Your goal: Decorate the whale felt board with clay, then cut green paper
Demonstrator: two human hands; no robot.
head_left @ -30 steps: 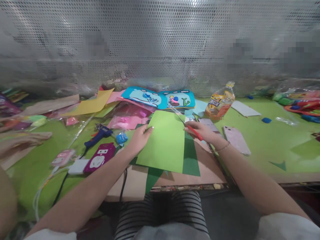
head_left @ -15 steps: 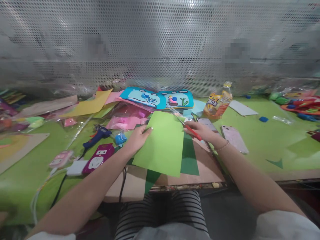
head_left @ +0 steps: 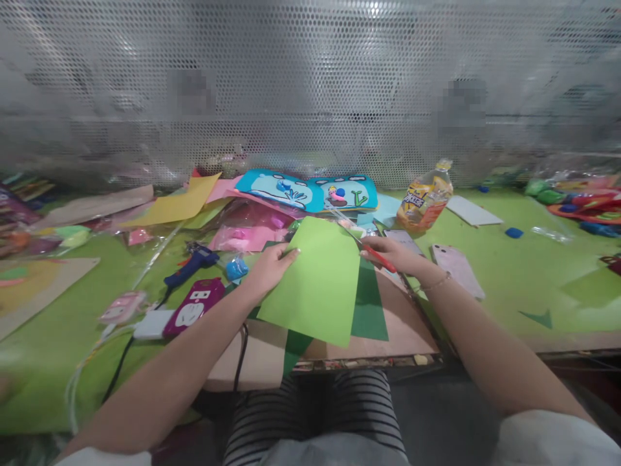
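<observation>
My left hand (head_left: 274, 265) pinches the left edge of a light green sheet of paper (head_left: 315, 281), which is held tilted over the table. In my right hand (head_left: 395, 252) is a pair of scissors (head_left: 381, 257) with red handles, its blades pointing up and left along the sheet's upper right edge. Whether the blades touch the paper I cannot tell. Dark green paper (head_left: 371, 310) lies under the sheet, on a brown board (head_left: 407, 330). Behind the sheet lies a blue panel (head_left: 310, 193) decorated with cartoon shapes.
Left are a blue glue gun (head_left: 194, 262), a purple phone-like case (head_left: 196, 307), cables and a blue lump (head_left: 236, 268). Right stand a bottle with orange liquid (head_left: 427, 197), a pink phone (head_left: 457, 270) and a white slab (head_left: 474, 211). A perforated metal screen (head_left: 310, 84) rises behind.
The view has shifted very slightly, moving everything a little to the right. Both hands keep their hold on the sheet and the scissors.
</observation>
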